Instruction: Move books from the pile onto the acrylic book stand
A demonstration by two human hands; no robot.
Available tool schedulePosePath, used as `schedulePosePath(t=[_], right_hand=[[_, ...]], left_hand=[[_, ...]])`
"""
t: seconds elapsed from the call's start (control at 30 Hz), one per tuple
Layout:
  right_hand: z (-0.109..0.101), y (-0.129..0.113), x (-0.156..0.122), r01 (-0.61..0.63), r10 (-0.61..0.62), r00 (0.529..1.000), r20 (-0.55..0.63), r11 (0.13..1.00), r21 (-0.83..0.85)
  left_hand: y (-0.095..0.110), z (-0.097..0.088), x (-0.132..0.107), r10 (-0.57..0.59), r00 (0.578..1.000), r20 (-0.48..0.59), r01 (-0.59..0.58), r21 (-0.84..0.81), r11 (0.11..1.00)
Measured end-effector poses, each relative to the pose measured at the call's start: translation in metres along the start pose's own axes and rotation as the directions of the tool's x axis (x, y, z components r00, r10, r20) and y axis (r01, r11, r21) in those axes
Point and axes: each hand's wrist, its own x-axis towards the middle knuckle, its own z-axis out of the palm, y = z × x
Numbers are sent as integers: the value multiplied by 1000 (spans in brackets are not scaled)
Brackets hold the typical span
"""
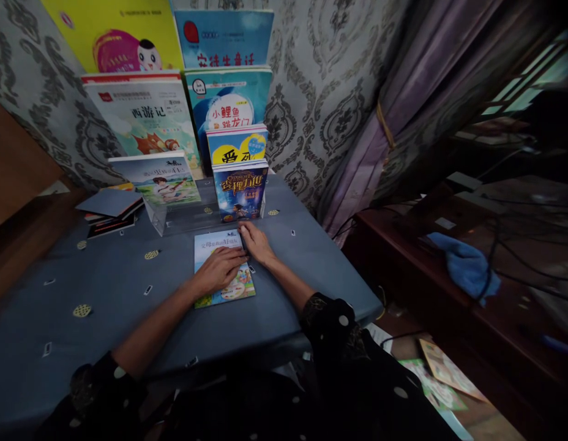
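A thin light-blue and green book [220,242] lies flat on the table, its cover facing up. Across the middle of this cover rests my left hand [221,268], fingers stretched out to the right. My right hand [256,243] lies at the book's upper right edge, its fingers extended and its fingertips near the top corner. Just beyond the book, a clear stand [183,215] holds upright books in tiers. The front ones are a dark blue book [241,193] and a pale book with a seated figure [162,177].
A small pile of books [110,203] lies on the table [100,269] at the left. Behind the stand is patterned wallpaper [332,98], with a tied purple curtain [362,165] to its right. A dark red cabinet [403,251] bears a blue cloth [465,263]. Papers [449,370] lie below it.
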Motion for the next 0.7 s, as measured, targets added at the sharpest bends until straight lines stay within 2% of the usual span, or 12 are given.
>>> schedulePosePath(t=[0.43,0.7], right_hand=[[0,-2,0,-32,32,999,8,999,-33],[0,-4,0,-27,28,1000,9,999,-39]], left_hand=[[39,-10,-28,99,995,26,-95,-110,989],[44,-5,-37,112,992,64,-102,-134,986]])
